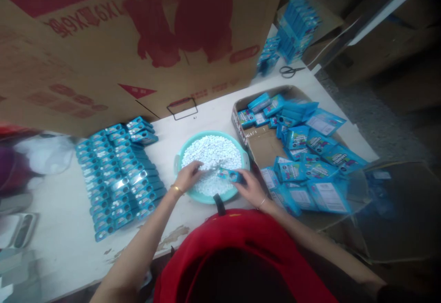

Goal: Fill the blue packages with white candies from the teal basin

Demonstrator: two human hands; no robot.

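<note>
A turquoise basin (245, 160) full of small white candy-like pellets (215, 149) stands in front of me on the table. My left hand (189, 177) reaches over its left rim, fingers curled together down at the pellets; what they pinch, if anything, is hidden. On the opposite side my right hand (251, 189) grips a small blue box (230, 175) by its right end. The box lies nearly level over the pellets, with a dark round spot on its face.
Left of the basin, several rows of similar blue boxes (120, 183) lie close together. A carton (262, 144) at the right holds printed blue pouches (298, 137). Scissors (291, 71) lie behind it, near stacked blue packs (298, 25). A large cardboard box (193, 78) walls off the back.
</note>
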